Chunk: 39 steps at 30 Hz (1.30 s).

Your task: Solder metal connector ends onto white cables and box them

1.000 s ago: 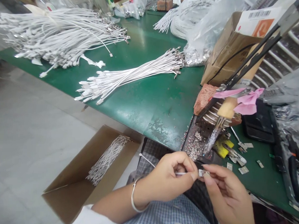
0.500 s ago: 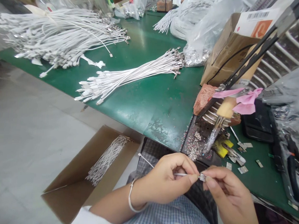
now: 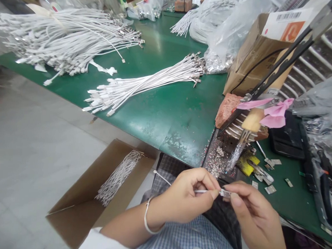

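My left hand (image 3: 184, 199) pinches a thin white cable (image 3: 203, 192) near its end, just below the green table's front edge. My right hand (image 3: 252, 218) pinches the small metal connector shell (image 3: 226, 193) at the tip of that cable. Both hands meet above my lap, in front of a fixed soldering iron (image 3: 241, 143) with a wooden handle that points down over a tray of solder scraps (image 3: 218, 159). The cable's tail (image 3: 161, 177) trails left behind my left hand.
A green table (image 3: 161, 113) carries bundles of white cables (image 3: 146, 82) and a bigger heap (image 3: 62, 37) at the far left. An open cardboard box (image 3: 95, 195) with cables stands on the floor. Loose metal shells (image 3: 270, 188), a brick (image 3: 228, 107), a cardboard box (image 3: 255, 55) and plastic bags lie right.
Both hands stay together on the cable end with only slight shifts; my right fingers have adjusted their pinch on the metal shell.
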### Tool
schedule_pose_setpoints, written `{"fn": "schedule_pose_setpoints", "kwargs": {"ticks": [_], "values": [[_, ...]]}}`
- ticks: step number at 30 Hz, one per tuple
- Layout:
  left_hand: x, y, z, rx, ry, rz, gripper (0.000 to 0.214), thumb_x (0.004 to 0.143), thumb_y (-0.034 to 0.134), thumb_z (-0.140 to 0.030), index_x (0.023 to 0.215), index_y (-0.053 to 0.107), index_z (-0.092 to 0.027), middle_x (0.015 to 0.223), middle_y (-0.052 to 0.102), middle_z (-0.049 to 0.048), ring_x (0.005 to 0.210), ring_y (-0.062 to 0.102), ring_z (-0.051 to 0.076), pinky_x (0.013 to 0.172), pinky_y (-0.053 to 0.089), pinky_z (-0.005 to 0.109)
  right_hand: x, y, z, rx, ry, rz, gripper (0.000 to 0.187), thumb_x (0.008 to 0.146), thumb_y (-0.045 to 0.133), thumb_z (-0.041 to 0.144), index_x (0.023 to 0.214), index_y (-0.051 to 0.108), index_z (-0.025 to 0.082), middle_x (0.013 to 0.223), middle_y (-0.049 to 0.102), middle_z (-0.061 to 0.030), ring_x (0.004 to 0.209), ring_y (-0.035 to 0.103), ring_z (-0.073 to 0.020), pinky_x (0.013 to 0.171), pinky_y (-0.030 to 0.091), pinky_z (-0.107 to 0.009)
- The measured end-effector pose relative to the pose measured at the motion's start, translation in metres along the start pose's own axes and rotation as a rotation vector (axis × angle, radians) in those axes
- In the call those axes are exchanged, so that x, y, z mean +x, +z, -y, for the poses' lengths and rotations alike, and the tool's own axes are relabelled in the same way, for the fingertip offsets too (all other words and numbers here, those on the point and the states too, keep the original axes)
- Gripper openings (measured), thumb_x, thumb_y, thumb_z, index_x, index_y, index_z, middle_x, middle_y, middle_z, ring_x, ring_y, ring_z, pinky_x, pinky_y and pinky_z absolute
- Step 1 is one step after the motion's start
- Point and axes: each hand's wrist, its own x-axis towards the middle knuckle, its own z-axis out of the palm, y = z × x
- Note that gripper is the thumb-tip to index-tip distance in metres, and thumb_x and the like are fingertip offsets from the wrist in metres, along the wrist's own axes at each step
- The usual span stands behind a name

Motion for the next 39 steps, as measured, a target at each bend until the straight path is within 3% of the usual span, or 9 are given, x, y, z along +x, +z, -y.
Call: {"fn": "schedule_pose_setpoints", "kwargs": {"ticks": [3,7,12,15,18,39], "values": [[0.003,-0.001,-0.001,-0.016,-0.002,-0.016,0.015,0.081,0.071,-0.019,0.077,0.058,-0.014,0.089,0.069,0.0073,0.071,0.056,0.009,0.063,0.044,0.020,-0.002,-0.001,-0.001,-0.083,-0.080,-0.168,0.018,0.099,0.056,0.013,0.106,0.070,0.022,0.086,0.065,-0.0006,0.073,0.063,-0.0094,0.064,0.053,-0.017],[0.010,-0.001,-0.002,-0.007,0.008,-0.033,0.013,0.081,0.068,-0.018,0.077,0.056,-0.015,0.089,0.068,0.0062,0.071,0.056,0.009,0.064,0.043,0.021,0.002,0.001,-0.001,-0.227,-0.264,-0.113,0.021,0.096,0.058,0.008,0.112,0.069,0.017,0.086,0.067,-0.0015,0.075,0.065,-0.0103,0.067,0.052,-0.020],[0.017,0.000,-0.006,-0.004,-0.013,-0.063,0.013,0.081,0.066,-0.021,0.077,0.056,-0.015,0.089,0.066,0.0053,0.074,0.057,0.010,0.066,0.044,0.023,0.011,0.008,-0.004,-0.269,-0.245,-0.177,0.008,0.094,0.060,0.010,0.094,0.058,0.017,0.076,0.059,0.0026,0.060,0.055,-0.0069,0.053,0.046,-0.019],[0.020,0.001,-0.011,-0.001,-0.046,-0.077,0.014,0.080,0.066,-0.024,0.075,0.055,-0.015,0.089,0.065,0.0056,0.073,0.055,0.011,0.065,0.042,0.024,0.015,0.008,-0.006,-0.294,-0.320,-0.213,0.011,0.090,0.064,0.006,0.093,0.060,0.016,0.092,0.061,-0.0028,0.083,0.062,-0.0112,0.074,0.054,-0.023],[0.022,0.001,-0.015,0.003,-0.073,-0.083,0.016,0.078,0.066,-0.026,0.074,0.054,-0.016,0.088,0.065,0.0054,0.067,0.051,0.009,0.061,0.039,0.023,0.017,0.007,-0.006,-0.353,-0.372,-0.210,0.012,0.089,0.065,0.005,0.094,0.064,0.015,0.105,0.062,-0.0064,0.099,0.062,-0.0143,0.088,0.054,-0.028],[0.021,-0.003,-0.024,0.073,-0.068,-0.042,0.010,0.078,0.063,-0.024,0.075,0.056,-0.016,0.087,0.065,0.0071,0.073,0.055,0.014,0.066,0.042,0.028,0.016,0.006,-0.005,-0.333,-0.354,-0.189,0.016,0.087,0.065,0.004,0.097,0.065,0.017,0.106,0.063,-0.0065,0.096,0.063,-0.0176,0.082,0.056,-0.034]]}}
